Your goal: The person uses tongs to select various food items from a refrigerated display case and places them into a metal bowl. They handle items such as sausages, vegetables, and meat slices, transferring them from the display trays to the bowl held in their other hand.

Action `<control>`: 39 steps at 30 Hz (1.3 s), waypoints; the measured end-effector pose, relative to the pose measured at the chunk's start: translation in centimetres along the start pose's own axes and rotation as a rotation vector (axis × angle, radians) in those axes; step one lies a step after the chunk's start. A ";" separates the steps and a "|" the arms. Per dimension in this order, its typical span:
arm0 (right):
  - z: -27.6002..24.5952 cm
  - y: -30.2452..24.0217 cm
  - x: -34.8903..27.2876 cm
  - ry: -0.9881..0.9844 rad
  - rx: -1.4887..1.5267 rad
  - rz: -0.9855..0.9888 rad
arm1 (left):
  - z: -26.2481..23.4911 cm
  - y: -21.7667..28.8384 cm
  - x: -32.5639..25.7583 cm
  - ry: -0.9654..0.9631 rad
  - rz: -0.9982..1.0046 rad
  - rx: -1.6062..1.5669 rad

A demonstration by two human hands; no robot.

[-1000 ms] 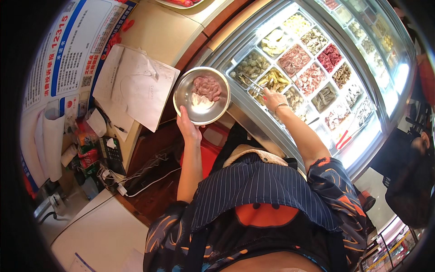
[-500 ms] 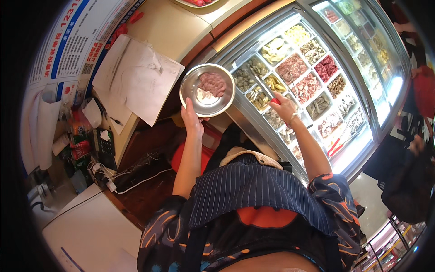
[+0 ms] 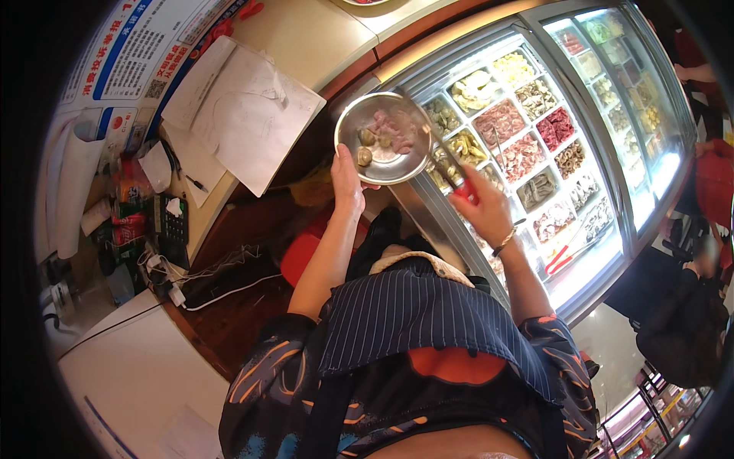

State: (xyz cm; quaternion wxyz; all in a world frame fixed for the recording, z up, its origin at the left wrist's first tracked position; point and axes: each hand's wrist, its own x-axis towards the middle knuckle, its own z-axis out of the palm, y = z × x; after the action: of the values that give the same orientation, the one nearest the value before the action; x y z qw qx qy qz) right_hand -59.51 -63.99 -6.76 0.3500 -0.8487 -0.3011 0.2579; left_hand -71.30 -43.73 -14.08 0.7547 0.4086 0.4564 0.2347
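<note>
My left hand (image 3: 348, 182) grips a round steel bowl (image 3: 414, 159) by its near left edge, thumb at the rim. Inside lie pink raw meat slices (image 3: 391, 122) and several roundish greenish-brown pieces (image 3: 365, 156), too small to name. My right hand (image 3: 486, 205) is wrapped round the red handle of metal tongs (image 3: 466, 190). Their arms reach up to the bowl's right rim, smeared by motion, so I cannot tell whether anything is between the tips. Below the tongs, trays of greenish and brown food (image 3: 464, 145) sit at the lit case's near edge.
The lit display case (image 3: 631, 222) holds many food trays, with other red-handled tongs (image 3: 560, 258) lying across its near right part. Papers (image 3: 264, 134) cover the counter at left. Cables (image 3: 229, 300) and a calculator (image 3: 173, 229) are lower left. Other people stand at far right.
Greenish-brown pieces now lie in the bowl beside the meat. My right hand has brought the tongs from the trays to the bowl's rim. The bowl sits further right and slightly higher in view.
</note>
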 end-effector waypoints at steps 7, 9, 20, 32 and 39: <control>2.1 8.3 5.0 -0.240 -0.504 0.195 | -5.6 1.6 -1.8 0.094 0.059 -0.001; 3.4 8.2 6.5 -0.403 -0.599 0.208 | -6.4 1.9 -2.4 0.138 0.074 0.018; 15.1 14.9 11.8 -0.318 -0.591 0.185 | -5.4 1.6 -2.7 0.192 0.020 0.072; 12.0 15.4 9.3 -0.308 -0.382 0.087 | -4.4 1.3 -2.1 0.100 0.027 0.057; 8.3 13.5 6.1 -0.160 -0.242 0.107 | -3.8 1.0 -1.4 0.089 0.029 0.035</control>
State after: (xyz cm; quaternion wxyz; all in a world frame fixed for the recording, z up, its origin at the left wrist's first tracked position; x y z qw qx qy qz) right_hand -56.25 -63.86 -23.41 0.2057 -0.8763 -0.3114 0.3046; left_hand -75.25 -42.66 -13.51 0.7230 0.4176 0.4874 0.2557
